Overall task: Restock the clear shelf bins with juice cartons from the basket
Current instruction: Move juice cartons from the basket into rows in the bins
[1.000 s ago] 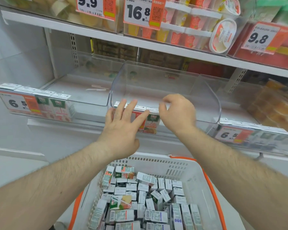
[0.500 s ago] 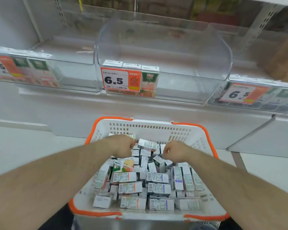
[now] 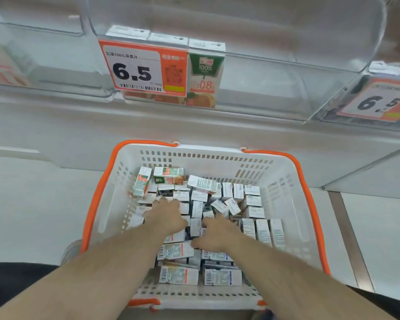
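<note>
A white basket [image 3: 284, 195] with orange handles stands below the shelf, filled with several small juice cartons [image 3: 178, 275] lying in loose rows. Both my hands are down inside it. My left hand [image 3: 165, 217] lies palm down on the cartons at the middle left, its fingers bent down among them with the tips hidden. My right hand [image 3: 215, 234] rests on the cartons beside it, fingers stretched forward and thumb spread to the left. Above, the clear shelf bin [image 3: 275, 72] holds three upright cartons [image 3: 204, 75] at its front left, behind a 6.5 price tag [image 3: 136, 68].
More clear bins flank the middle one, left [image 3: 44, 72] and right [image 3: 379, 100], the right one with its own 6.5 tag. A white shelf front [image 3: 194, 125] runs between bins and basket. Pale floor [image 3: 32, 204] lies on both sides of the basket.
My hands came down from the front of the clear bin into the basket and have pushed further in among the cartons. The view has tilted down and moved closer.
</note>
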Demonstrator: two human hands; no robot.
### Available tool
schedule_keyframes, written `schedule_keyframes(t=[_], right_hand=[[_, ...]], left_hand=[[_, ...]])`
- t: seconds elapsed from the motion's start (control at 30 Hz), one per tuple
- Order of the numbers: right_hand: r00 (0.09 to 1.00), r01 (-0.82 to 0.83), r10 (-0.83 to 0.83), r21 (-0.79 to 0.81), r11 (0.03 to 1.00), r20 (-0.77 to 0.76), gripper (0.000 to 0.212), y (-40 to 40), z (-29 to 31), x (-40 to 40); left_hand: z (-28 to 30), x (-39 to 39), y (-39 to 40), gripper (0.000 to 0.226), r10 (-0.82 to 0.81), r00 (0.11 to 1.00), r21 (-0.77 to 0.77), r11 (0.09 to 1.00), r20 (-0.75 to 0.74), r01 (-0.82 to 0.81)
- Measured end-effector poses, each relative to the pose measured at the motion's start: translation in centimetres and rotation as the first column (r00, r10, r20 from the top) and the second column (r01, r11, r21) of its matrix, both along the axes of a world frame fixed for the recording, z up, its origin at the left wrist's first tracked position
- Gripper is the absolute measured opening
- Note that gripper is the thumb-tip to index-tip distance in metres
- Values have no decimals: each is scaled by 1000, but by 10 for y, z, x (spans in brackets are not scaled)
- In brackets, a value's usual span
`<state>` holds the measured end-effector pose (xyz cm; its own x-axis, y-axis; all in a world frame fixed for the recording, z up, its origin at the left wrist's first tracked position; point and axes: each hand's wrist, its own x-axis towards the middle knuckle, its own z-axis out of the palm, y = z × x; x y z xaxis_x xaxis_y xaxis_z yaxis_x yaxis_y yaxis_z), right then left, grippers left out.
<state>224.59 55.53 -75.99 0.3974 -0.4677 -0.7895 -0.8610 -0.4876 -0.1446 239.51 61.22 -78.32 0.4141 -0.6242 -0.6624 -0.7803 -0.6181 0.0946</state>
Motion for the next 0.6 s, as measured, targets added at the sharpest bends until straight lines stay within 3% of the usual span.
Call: schedule_keyframes(t=[0.13,0.2,0.27,0.3,0.37,0.43,0.47,0.53,0.6], right_hand=[[986,123,-123,6,992,111,42,-6,4,-4],[918,289,-291,47,956,269,23,-12,15,-8],[808,440,-469,163,883,358,28,-26,39,-9],[741,507,-563,246,826,365,29,-33,55,-8],[592,598,-737,435,673,327,28,-48,88,-8],[513,598,-800,539,593,310,36,-60,119,-11],[483,580,-817,583,569,316,42,-64,134,-13],[389,561,-863,660,500,323,49,-71,163,-19],[347,529,-871,694,488,348,56,-71,197,-26]], left_hand=[[3,5,-1,54,84,996,-80,993,-17,-85],[13,12,-3,47,161,982,-178,968,-102,-177],[32,21,-8,35,270,918,-239,909,-289,-342],[44,25,-11,28,344,835,-242,847,-429,-473],[74,30,-18,19,486,504,-71,667,-714,-742],[109,31,-23,21,487,124,192,547,-864,-815],[124,31,-26,25,442,2,259,528,-897,-809],[155,30,-30,30,353,-92,286,550,-931,-785],[189,23,-33,27,293,-80,248,597,-953,-763]])
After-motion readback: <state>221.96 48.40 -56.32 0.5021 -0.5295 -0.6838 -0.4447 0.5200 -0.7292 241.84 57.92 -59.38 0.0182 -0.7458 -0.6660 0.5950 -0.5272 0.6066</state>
